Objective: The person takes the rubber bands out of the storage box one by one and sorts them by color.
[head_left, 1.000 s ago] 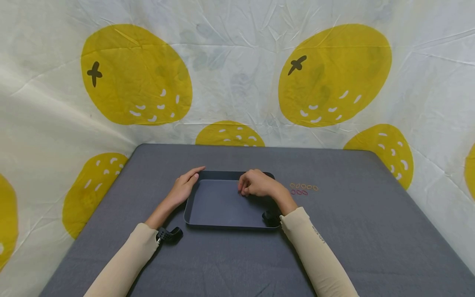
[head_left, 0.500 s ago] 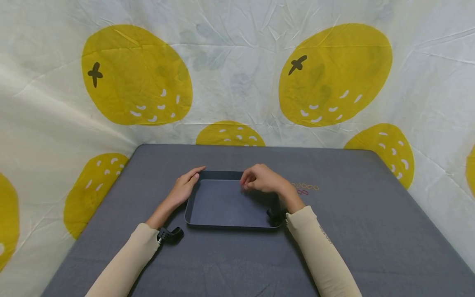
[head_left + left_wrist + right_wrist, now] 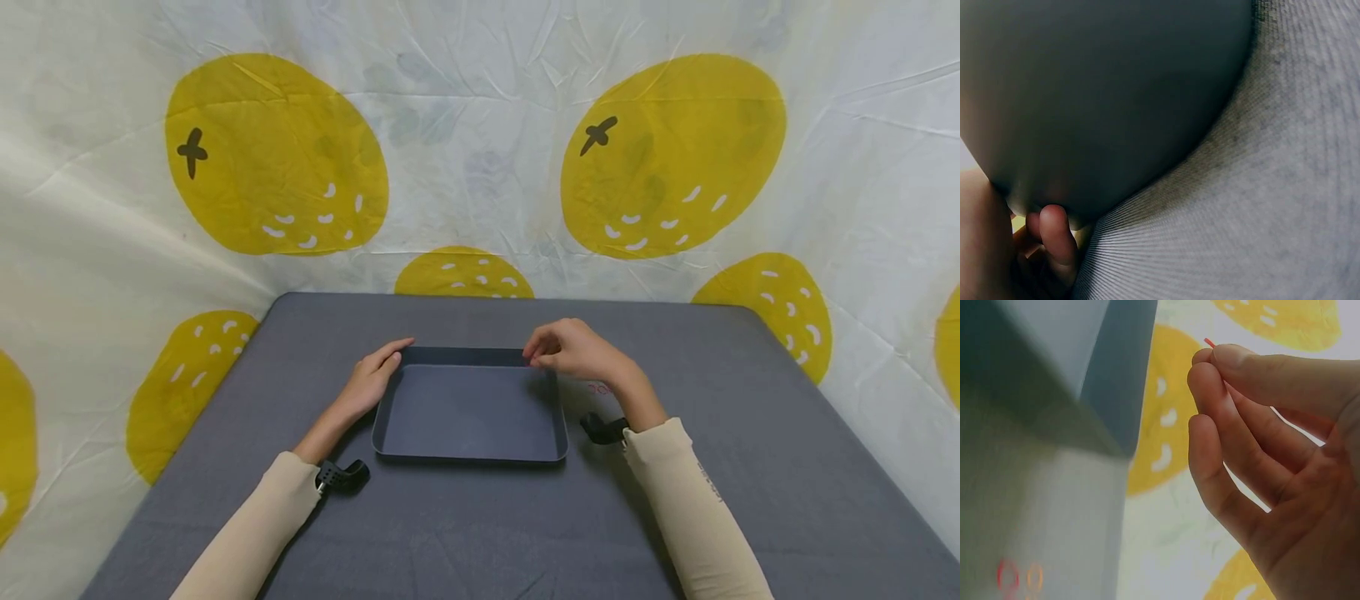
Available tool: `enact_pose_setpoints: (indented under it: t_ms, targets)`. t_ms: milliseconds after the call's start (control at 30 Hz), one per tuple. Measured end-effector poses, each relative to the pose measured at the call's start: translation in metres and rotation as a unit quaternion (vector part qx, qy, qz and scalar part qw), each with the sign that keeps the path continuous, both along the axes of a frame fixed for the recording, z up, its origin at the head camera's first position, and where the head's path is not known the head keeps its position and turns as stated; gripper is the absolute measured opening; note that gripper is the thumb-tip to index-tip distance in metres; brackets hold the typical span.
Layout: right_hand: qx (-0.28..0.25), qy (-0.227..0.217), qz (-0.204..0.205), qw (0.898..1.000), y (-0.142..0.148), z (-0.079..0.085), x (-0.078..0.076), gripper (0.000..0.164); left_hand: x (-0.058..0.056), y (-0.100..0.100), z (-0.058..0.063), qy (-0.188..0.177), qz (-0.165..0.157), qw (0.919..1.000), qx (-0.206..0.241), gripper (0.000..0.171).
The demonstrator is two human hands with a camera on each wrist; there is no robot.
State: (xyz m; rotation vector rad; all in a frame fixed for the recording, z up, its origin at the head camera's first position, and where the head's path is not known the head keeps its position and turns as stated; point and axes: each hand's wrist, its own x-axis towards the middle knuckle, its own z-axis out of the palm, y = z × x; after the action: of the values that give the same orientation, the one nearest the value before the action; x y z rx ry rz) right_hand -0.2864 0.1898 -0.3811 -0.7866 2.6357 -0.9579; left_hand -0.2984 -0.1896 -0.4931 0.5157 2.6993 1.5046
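A dark grey rectangular tray (image 3: pixel 472 417) lies on the table. My left hand (image 3: pixel 371 377) holds its far left side, thumb at the rim and fingers along the outer wall. In the left wrist view the tray (image 3: pixel 1135 94) fills much of the picture, with a few fingertips (image 3: pixel 1055 228) against its edge. Over the tray's far right corner, my right hand (image 3: pixel 581 350) pinches a thin red rubber band (image 3: pixel 1209 342) between thumb and forefinger; only a short piece shows. Beneath that wrist, red rubber bands (image 3: pixel 600 388) lie on the table, partly hidden.
Right of the tray, a red band (image 3: pixel 999 575) and an orange band (image 3: pixel 1029 575) show in the right wrist view. A grey cloth covers the table (image 3: pixel 465 533). A white curtain (image 3: pixel 480 167) with yellow fruit prints hangs behind it.
My right hand has risen from over the tray and moved right to its far right corner, carrying the red rubber band. The orange bands are now hidden behind it. My left hand stays put.
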Motion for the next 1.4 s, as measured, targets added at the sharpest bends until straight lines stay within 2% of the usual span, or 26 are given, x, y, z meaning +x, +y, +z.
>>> enact_pose_setpoints:
  t_ms: [133, 400, 633, 1067, 1400]
  targets:
    - [0.004, 0.008, -0.01, 1.0, 0.024, -0.001, 0.002, 0.015, 0.0, 0.0, 0.0, -0.001, 0.002, 1.0, 0.001, 0.044]
    - [0.038, 0.025, -0.056, 0.997, 0.077, -0.013, 0.007, 0.014, 0.0, 0.0, -0.001, -0.002, 0.002, 1.0, 0.0, 0.043]
    - [0.046, 0.006, -0.084, 0.995, 0.111, -0.023, 0.013, 0.015, -0.001, 0.0, 0.0, -0.002, 0.003, 1.0, -0.001, 0.044]
    - [0.056, -0.02, -0.096, 0.994, 0.137, -0.047, 0.009, 0.012, 0.001, -0.001, 0.0, 0.0, 0.002, 1.0, -0.006, 0.045]
    - [0.066, -0.03, -0.103, 0.992, 0.138, -0.05, 0.01, 0.009, 0.001, 0.001, 0.001, -0.003, 0.001, 1.0, -0.009, 0.044]
